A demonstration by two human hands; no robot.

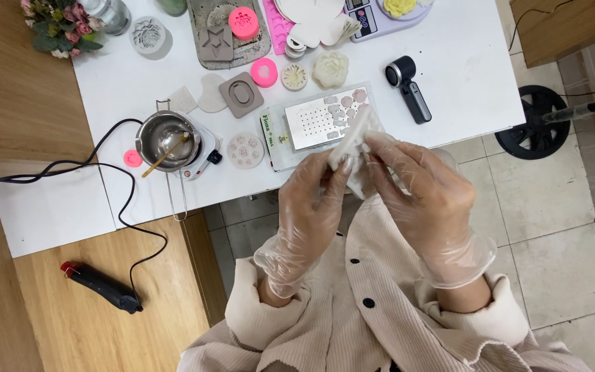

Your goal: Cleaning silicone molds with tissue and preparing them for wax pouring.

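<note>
Both gloved hands, left [309,200] & right [421,186], gripping white mold [357,148], above table [463,76]

Bright, even, soft light; faint shadows on the white tabletop [463,76]; sharp throughout (slight blur on gloved fingers); mild glare in the steel pot [166,138].

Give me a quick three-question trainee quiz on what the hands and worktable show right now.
1. True or false: both the left hand and the right hand wear clear disposable gloves.
2. What do the two hands grip together?
3. Where does the wooden stick rest? A) in the small steel melting pot B) on the grey floor tiles C) beside the black handheld tool

Key: 1 true. 2 a white flexible mould. 3 A.
</note>
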